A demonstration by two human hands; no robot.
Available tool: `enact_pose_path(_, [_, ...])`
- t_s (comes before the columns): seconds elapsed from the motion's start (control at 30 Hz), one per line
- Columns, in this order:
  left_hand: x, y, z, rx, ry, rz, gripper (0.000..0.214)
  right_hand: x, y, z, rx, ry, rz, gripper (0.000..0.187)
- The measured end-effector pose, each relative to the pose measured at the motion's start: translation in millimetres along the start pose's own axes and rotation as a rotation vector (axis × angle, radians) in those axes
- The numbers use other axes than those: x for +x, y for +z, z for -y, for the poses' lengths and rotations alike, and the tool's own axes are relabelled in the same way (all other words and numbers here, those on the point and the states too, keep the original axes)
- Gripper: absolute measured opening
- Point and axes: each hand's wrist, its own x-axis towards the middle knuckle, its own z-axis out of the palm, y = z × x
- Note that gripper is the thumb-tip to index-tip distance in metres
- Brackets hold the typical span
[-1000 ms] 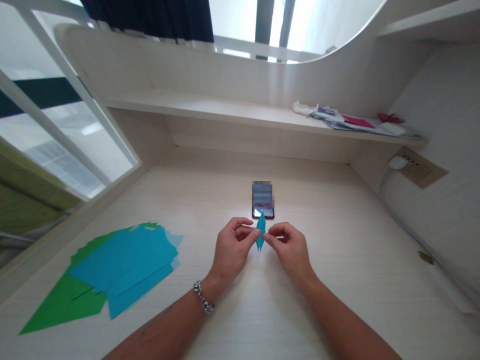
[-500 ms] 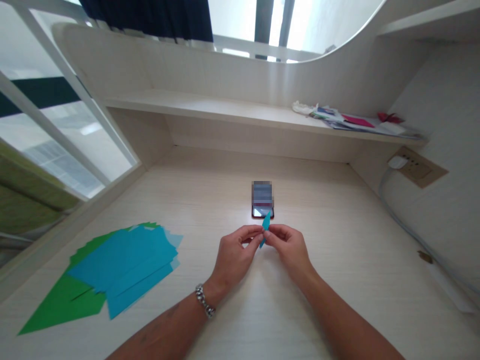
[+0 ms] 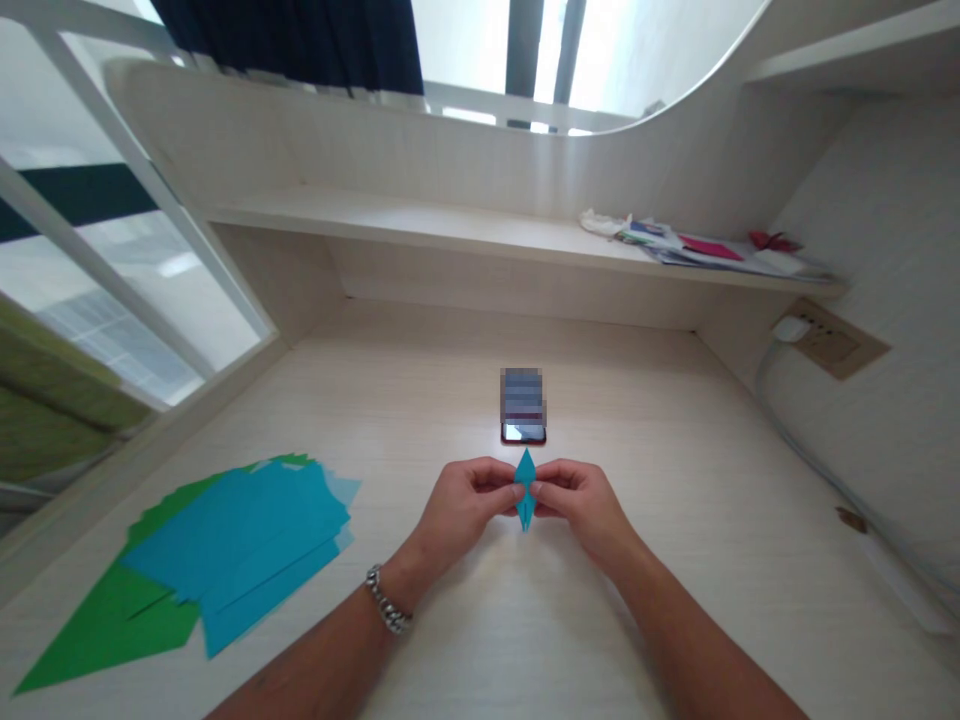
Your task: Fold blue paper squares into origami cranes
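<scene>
A small folded piece of blue paper point(image 3: 525, 488), narrow and pointed at both ends, is held upright just above the desk. My left hand point(image 3: 461, 505) pinches its left side and my right hand point(image 3: 585, 505) pinches its right side, fingertips meeting at the paper's middle. A metal bracelet point(image 3: 386, 612) sits on my left wrist. Just beyond the paper a phone point(image 3: 523, 405) lies flat on the desk with its screen lit.
A loose pile of blue sheets point(image 3: 247, 535) over green sheets point(image 3: 97, 625) lies at the desk's left. The shelf point(image 3: 420, 225) behind holds papers and a red folded figure point(image 3: 772, 241) at the right. A wall socket with a cable point(image 3: 814, 340) is on the right.
Both hands came closer together and a little toward me. The folded blue paper went from tilted to upright and now shows a wider diamond shape between the fingertips.
</scene>
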Motion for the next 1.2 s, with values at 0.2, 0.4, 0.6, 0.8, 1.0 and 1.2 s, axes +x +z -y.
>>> enact_pose_path(0.2, [0.6, -2.0, 1.1, -0.116, 0.004, 0.001, 0.009, -2.8, -0.2, 2.7, 0.132, 0.027, 0.036, 0.015])
enact_pose_path(0.4, [0.1, -2.1, -0.9, -0.009, 0.067, 0.008, 0.007, -5.4, -1.8, 9.1, 0.112, 0.059, 0.095, 0.02])
enact_pose_path(0.6, [-0.9, -0.4, -3.2, 0.103, 0.117, -0.009, 0.007, -2.7, -3.8, 4.2, -0.074, -0.036, 0.033, 0.018])
enact_pose_path(0.8, [-1.0, 0.6, -4.3, 0.03, 0.058, -0.022, 0.014, -1.7, -7.3, 0.3, -0.268, -0.182, -0.004, 0.013])
enact_pose_path(1.0, [-0.1, -0.2, -1.0, 0.088, 0.065, -0.024, 0.016, -2.0, -9.3, 1.7, -0.31, -0.177, 0.01, 0.012])
enact_pose_path(1.2, [-1.4, -0.6, -0.2, 0.142, 0.091, -0.018, 0.014, -1.7, -7.4, 4.1, -0.166, -0.11, 0.065, 0.012])
